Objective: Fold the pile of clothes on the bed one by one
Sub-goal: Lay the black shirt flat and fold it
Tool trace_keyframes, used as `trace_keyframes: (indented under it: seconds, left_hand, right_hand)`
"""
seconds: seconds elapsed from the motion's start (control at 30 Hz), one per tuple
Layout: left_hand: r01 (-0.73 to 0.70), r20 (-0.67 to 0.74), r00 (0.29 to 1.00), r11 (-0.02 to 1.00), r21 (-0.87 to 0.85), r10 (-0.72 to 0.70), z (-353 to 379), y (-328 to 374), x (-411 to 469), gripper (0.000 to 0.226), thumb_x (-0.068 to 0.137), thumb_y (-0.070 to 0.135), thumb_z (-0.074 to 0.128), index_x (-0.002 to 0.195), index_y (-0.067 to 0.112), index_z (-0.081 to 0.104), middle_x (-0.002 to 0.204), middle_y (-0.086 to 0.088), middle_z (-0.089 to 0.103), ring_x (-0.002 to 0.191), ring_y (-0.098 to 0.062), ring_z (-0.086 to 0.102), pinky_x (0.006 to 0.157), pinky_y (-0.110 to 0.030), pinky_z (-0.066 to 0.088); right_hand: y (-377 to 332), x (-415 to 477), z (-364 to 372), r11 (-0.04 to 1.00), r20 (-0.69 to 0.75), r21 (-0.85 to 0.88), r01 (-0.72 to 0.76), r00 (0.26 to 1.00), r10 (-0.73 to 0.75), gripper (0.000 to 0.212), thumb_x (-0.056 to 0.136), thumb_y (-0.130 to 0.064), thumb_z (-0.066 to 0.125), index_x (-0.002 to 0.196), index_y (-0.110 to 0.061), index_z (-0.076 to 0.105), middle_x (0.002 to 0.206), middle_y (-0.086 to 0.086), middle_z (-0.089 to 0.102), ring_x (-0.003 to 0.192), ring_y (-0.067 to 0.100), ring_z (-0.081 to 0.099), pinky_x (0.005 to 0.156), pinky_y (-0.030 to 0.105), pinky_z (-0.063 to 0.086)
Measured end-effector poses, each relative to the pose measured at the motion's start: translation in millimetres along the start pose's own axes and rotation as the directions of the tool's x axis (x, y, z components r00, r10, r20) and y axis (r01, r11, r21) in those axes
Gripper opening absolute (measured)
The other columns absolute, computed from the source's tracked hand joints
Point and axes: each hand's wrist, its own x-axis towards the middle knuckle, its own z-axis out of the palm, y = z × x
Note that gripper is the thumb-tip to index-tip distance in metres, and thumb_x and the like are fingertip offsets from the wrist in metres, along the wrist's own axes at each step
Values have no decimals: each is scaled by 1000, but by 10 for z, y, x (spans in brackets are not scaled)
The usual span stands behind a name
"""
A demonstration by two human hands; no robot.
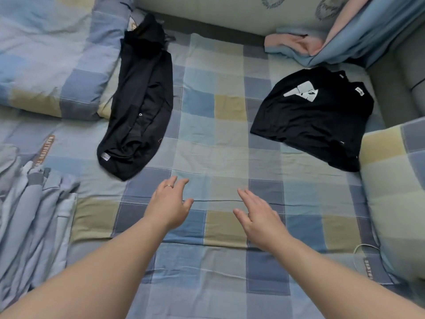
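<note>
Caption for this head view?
Left hand and right hand hover open over bed between crumpled black garment and folded shirt.

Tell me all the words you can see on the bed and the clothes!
"BEAUTIFUL T…": brown strip on the checked sheet, left; blurred, rest hidden.
Second brown strip, right: likely the same word, too blurred to be sure.
White tag on the black garment: too small to read.
Shirt tag on the black T-shirt: too small.
Wreath emblems on the headboard: unreadable.
</note>
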Motion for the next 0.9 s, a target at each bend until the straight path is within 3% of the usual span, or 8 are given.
trace_keyframes:
  seconds: [0.13,0.3,0.47,0.67,0.73,0.83,0.9]
  left_hand:
    - [34,-38,999,999,37,-33,182,-191,320,60,100,39,53,155,28,30,166,-7,20,153,-25,12,123,-41,19]
    - [134,-90,988,981,139,-122,216,-918,618,60,98,36,56,153,29,32,166,-6,18,152,-26,14,122,-41,21]
    - [268,-156,957,951,154,-245,167,-1863,1020,77,96,37,62,159,28,18,169,-2,8,153,-26,11,121,-44,23]
    - [208,-169,970,956,207,-175,82,-2618,1710,90,90,42,68,160,28,13,169,5,7,154,-23,8,120,-46,25]
    - [191,-169,974,941,279,-148,54,-2760,1910,83,88,47,69,155,29,26,164,4,19,150,-25,18,115,-46,30]
    - [150,-303,953,895,419,-18,21,-2874,2092,39,94,38,60,131,30,50,141,2,45,130,-28,41,96,-40,38]
    - [134,-313,950,914,382,-8,10,-2876,2105,23,99,33,53,122,29,55,132,2,51,124,-28,45,91,-39,37]
  right_hand:
    - [159,447,249,999,-3,12,49,999,-49,60,104,-53,36,159,-39,16,167,-14,15,153,10,13,121,42,18]
    - [-80,1179,817,990,29,22,141,990,-141,62,104,-49,39,160,-36,16,167,-10,18,153,13,16,124,41,18]
    - [-702,2066,1550,959,38,-5,283,959,-282,66,104,-44,44,161,-32,13,168,-6,18,154,15,17,124,41,19]
    - [-1571,2952,2173,882,34,-148,448,893,-448,75,101,-38,49,161,-35,4,170,-3,7,155,23,11,124,48,14]
    - [-1758,3165,2289,887,36,-185,424,905,-425,74,101,-39,48,160,-41,3,170,-8,0,156,21,4,122,57,7]
    - [-1905,3331,2399,905,35,-228,359,932,-361,69,100,-39,46,159,-44,10,169,-13,-4,156,19,0,118,65,1]
    - [-1946,3355,2381,913,56,-240,329,944,-325,70,99,-40,48,158,-44,11,169,-15,-4,156,18,1,118,65,2]
